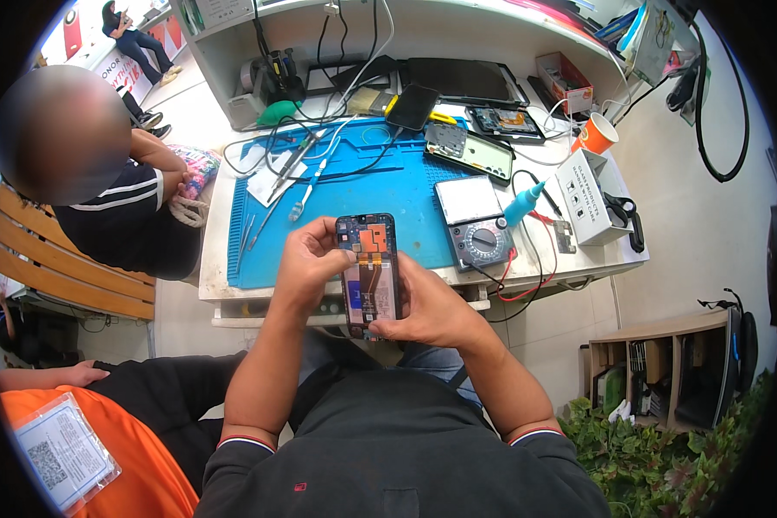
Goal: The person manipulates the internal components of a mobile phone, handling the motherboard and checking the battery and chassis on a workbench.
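Currently — grip: an opened phone, back cover off, is held upright between both hands above the lap, just in front of the near edge of the workbench.
Left hand: the left hand is wrapped round the phone's left edge, thumb and fingertips pinched at the upper corner, near the orange flex part.
Right hand: the right hand is clasped on the lower right edge and bottom, thumb laid across the exposed board.
Phone position: clear of the blue mat, unsupported from below — nothing but the two hands is bearing it.
Risk, drop: a slip is judged possible, since the hold is on thin edges only; the fall would be to the lap or the floor.
Risk, flex: the orange ribbon could be creased or torn if the left fingertips are pressed or dragged across it.
Risk, board: contacts may be smeared or shorted by the thumb resting on bare circuitry.
Bench nearby: a multimeter with red leads lies at the bench edge, just beyond the right hand; its leads could be snagged.
Further out: tweezers and cables are scattered on the mat, an orange cup stands at the far right — a spill hazard if knocked.
Bystanders: a seated person is close on the left; a jostle cannot be excluded.
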`<state>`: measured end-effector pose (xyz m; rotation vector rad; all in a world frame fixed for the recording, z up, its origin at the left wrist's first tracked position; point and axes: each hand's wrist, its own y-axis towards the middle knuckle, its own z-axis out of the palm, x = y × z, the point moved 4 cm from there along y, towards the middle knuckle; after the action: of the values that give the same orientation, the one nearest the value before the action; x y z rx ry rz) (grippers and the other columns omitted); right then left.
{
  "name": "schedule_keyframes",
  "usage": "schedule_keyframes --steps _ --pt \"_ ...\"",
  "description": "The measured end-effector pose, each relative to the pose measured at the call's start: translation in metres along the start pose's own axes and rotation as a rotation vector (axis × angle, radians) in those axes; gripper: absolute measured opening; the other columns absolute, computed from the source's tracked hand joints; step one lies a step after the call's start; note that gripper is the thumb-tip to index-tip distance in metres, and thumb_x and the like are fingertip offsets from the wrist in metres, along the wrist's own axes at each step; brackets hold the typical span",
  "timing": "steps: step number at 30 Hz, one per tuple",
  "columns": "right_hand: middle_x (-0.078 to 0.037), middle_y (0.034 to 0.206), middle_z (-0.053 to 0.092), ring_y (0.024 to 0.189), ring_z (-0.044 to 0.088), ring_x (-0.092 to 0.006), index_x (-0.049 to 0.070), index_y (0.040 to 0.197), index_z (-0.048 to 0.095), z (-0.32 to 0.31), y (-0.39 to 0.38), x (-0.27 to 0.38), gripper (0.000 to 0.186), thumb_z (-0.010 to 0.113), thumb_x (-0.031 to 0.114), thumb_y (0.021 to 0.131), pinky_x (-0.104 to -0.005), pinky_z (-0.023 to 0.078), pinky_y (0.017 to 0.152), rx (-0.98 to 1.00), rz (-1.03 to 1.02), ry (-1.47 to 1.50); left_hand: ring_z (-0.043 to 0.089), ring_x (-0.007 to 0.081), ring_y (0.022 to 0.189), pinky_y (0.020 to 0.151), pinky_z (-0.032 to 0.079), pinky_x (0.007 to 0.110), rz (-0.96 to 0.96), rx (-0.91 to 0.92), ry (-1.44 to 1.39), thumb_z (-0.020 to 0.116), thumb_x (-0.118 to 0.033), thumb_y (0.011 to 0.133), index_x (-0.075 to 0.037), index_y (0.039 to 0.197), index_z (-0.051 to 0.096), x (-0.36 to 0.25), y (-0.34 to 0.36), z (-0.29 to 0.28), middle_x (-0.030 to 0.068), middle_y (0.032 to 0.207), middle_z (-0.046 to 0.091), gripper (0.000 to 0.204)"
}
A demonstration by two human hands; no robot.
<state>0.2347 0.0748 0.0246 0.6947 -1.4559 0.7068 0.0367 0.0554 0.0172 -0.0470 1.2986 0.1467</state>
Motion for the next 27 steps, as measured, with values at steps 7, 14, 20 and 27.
schedule_keyframes --steps 7,14,20,27 --pt "-0.019 0.116 0.072 0.106 0.073 -0.0272 -0.003 0.139 0.048 -0.0004 0.0008 0.0002 0.077 0.086 0.014 0.075 -0.0377 0.057 0.095 -0.007 -0.038 -0.050 0.070 0.0110 0.093 0.087 0.056 0.027 0.035 0.005 0.015 0.072 0.000 0.083 0.004 0.113 0.068 0.0004 -0.0001 0.0005 0.0089 0.103 0.075 0.031" --pt "-0.020 0.115 0.073 0.105 0.074 -0.0292 -0.002 0.139 0.047 0.0001 -0.0003 0.0051 0.077 0.087 0.014 0.076 -0.0389 0.057 0.094 -0.010 -0.036 -0.076 0.070 0.0112 0.093 0.087 0.056 0.027 0.030 0.002 -0.005 0.070 0.001 0.083 0.004 0.113 0.068 0.0012 0.0004 0.0012 0.0095 0.104 0.076 0.030" --pt "-0.020 0.113 0.073 0.103 0.075 -0.0311 -0.002 0.139 0.047 -0.0010 0.0001 0.0011 0.075 0.087 0.014 0.077 -0.0396 0.058 0.092 -0.013 -0.043 -0.117 0.071 0.0117 0.094 0.088 0.056 0.027 0.038 -0.019 -0.035 0.070 0.001 0.084 0.005 0.115 0.067 0.0036 0.0000 0.0036 0.0100 0.105 0.076 0.032" --pt "-0.015 0.125 0.068 0.116 0.068 -0.0221 -0.001 0.147 0.043 0.0009 0.0020 -0.0042 0.084 0.088 0.009 0.077 -0.0374 0.055 0.100 0.023 -0.004 0.052 0.073 0.0141 0.094 0.090 0.058 0.029 -0.025 -0.043 -0.056 0.074 0.002 0.080 0.004 0.118 0.067 0.0033 -0.0007 0.0044 0.0113 0.106 0.076 0.039"
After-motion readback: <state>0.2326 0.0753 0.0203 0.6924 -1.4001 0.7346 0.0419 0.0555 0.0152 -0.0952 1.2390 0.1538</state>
